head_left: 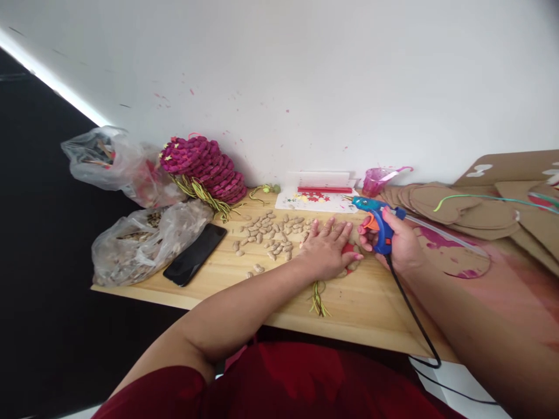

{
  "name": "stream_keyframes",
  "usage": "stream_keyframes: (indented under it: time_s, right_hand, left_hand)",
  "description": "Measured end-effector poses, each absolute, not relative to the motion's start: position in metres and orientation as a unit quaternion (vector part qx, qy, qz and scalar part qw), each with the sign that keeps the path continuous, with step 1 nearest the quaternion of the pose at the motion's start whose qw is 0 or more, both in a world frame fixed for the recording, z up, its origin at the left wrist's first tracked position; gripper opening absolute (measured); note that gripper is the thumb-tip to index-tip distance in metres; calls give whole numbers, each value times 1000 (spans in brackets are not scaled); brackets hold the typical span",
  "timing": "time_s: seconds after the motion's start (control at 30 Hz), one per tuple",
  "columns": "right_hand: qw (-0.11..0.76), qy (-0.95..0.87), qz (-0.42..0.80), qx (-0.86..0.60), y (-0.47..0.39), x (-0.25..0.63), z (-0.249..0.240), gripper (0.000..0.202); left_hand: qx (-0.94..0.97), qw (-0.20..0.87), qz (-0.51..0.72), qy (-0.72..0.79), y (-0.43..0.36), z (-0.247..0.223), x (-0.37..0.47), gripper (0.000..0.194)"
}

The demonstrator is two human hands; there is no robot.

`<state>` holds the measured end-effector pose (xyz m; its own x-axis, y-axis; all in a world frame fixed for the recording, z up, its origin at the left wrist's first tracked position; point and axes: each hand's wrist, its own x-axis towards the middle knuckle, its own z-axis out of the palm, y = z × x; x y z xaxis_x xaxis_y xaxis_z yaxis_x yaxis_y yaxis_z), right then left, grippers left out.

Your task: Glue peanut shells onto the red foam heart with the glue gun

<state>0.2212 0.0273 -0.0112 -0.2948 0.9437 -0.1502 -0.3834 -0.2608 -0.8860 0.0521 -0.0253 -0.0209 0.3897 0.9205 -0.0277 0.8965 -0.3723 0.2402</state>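
Note:
In my right hand [404,241] is a blue hot glue gun [384,230] with an orange trigger, its nozzle pointing left and a clear glue stick [445,234] trailing out of its back. My left hand [326,250] lies flat with fingers spread over a red piece [349,259] edged with peanuts, covering most of it. Green and yellow tassel strands [320,301] stick out below that piece. Loose unshelled peanuts [266,230] are scattered on the wooden table just left of the hand.
A black phone [195,255] lies beside a plastic bag of peanuts [144,247]. Behind stand stacked purple peanut pieces [209,169] and another plastic bag [122,166]. A white sheet with small stars [286,201], a purple-stained cup [374,181] and cardboard cutouts [476,215] line the wall.

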Motion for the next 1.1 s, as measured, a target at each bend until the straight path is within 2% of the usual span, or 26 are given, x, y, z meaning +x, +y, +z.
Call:
stream_keyframes:
  time_s: [0.2, 0.33, 0.43, 0.57, 0.8, 0.93, 1.1]
  right_hand:
    - [466, -388, 706, -366, 30, 223, -12, 44]
    - [461, -381, 707, -378, 29, 224, -10, 41]
    - [458, -376, 708, -383, 28, 223, -9, 39]
    - [460, -373, 706, -388, 26, 221, -8, 36]
    - [453, -387, 701, -393, 28, 221, -9, 36]
    - [447, -389, 702, -395, 29, 223, -10, 36]
    - [451, -387, 700, -397, 29, 224, -10, 38]
  left_hand:
    - [807, 190, 83, 553, -18, -8, 46, 61]
    - [790, 203, 183, 549, -25, 12, 13, 54]
    - [750, 208, 280, 562, -53, 26, -28, 42]
    - [696, 227, 294, 615, -111, 26, -70, 15]
    - [688, 258, 308, 604, -162, -13, -70, 23]
    - [713, 212, 315, 589, -147, -23, -65, 20]
    - [744, 128, 307, 579, -129, -22, -71, 25]
